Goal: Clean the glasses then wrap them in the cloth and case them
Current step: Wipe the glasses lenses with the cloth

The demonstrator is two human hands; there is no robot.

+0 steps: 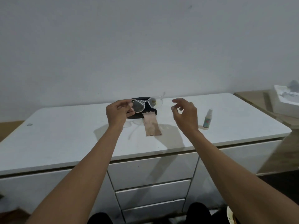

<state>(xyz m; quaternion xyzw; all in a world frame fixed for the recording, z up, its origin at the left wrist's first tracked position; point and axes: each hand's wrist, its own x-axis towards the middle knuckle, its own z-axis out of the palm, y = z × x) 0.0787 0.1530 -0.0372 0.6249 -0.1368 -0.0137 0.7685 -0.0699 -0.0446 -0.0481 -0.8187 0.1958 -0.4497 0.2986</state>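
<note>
Head camera: a person's left hand [117, 111] pinches clear-framed glasses [146, 104] by one end, holding them raised above a white desk [64, 139], apparently so both lenses face up for cleaning. Beside them, the right hand [184, 113] hovers empty with fingers loosely spread, between the frame and a small spray bottle [207, 118]. Below, a black case [152, 113] waits with a beige cloth [152, 124] draped over its near edge, ready for wrapping.

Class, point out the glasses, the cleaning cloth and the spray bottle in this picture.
glasses [138, 107]: head view, on the left lens.
cloth [152, 125]: head view, on its middle.
spray bottle [207, 120]: head view, on its body.
</note>
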